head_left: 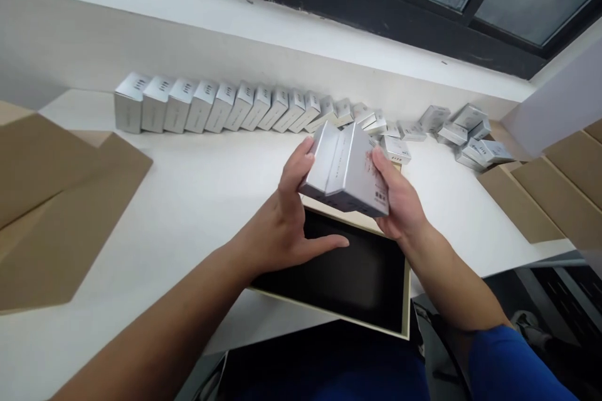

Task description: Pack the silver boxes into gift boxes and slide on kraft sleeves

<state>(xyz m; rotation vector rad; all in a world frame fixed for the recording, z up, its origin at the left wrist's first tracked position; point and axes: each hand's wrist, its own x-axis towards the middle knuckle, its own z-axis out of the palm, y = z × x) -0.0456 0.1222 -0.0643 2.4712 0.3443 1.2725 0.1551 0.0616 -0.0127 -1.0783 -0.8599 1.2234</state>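
Note:
Two small silver boxes (350, 166) are held side by side above an open shallow box (357, 269) with a black inside and a pale rim. My right hand (402, 200) grips them from the right, its thumb on the printed face. At their left side, the bent fingers of my left hand (279, 225) press against the left silver box, and its thumb is stretched out below, apart from the boxes. The silver boxes' undersides and some of my fingertips are hidden.
A long row of silver boxes (202, 106) leans along the wall on the white table (188, 200). Several more silver boxes (468, 131) lie loosely piled at the back right. Brown cardboard boxes stand at the left (79, 219) and right (531, 200).

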